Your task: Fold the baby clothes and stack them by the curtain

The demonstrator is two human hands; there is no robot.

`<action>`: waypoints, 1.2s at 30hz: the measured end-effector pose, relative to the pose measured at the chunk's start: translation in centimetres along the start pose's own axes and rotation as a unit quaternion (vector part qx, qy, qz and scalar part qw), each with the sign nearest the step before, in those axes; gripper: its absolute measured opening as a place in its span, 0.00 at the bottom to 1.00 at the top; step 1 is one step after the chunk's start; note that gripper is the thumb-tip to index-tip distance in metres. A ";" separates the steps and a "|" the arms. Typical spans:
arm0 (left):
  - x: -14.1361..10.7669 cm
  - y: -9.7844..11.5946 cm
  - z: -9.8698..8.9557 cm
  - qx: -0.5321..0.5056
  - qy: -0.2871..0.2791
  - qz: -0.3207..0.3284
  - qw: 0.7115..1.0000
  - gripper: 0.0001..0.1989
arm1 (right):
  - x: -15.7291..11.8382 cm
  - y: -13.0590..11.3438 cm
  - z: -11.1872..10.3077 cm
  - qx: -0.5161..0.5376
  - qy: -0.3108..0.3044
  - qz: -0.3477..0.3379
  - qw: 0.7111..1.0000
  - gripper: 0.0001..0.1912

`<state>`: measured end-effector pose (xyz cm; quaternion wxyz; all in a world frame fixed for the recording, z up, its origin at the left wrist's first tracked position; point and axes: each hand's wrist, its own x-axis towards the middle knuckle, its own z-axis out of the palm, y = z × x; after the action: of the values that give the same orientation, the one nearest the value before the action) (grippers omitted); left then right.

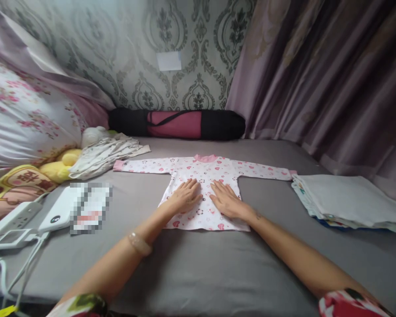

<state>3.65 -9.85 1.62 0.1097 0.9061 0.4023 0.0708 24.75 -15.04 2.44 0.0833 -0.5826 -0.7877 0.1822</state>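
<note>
A small white long-sleeved shirt with pink hearts and flowers lies spread flat on the grey bed sheet. Its pink collar points away from me, and both sleeves stretch straight out to the sides. My left hand rests flat on the left half of the shirt's body, fingers extended. On the right half, my right hand lies palm down with its fingers apart. Neither hand grips the cloth. A pale bangle sits on my left wrist.
Folded cloths are stacked at the right, touching the right cuff. A black and maroon long bag lies along the wall. At left are a crumpled cloth, yellow plush toys, a power strip with cables and a white device.
</note>
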 end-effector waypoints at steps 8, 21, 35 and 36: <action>6.7 -2.9 1.5 0.040 0.000 -0.084 0.996 0.31 | 6.9 1.8 0.7 -0.071 0.025 0.043 0.996 0.34; 12.0 -4.9 1.5 0.070 0.072 -0.146 0.984 0.27 | 13.3 3.1 0.0 -0.095 0.077 0.089 0.988 0.32; 13.6 -6.2 2.4 0.088 0.102 -0.197 0.971 0.27 | 15.4 4.2 0.2 -0.051 0.101 0.108 0.988 0.30; 13.6 -6.2 2.4 0.093 0.099 -0.197 0.971 0.27 | 15.4 4.3 -0.1 -0.041 0.092 0.103 0.990 0.31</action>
<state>8.80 3.98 -1.72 -0.0034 0.8036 0.5867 0.0998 23.83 0.65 -0.38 0.1125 -0.6781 -0.7190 0.1030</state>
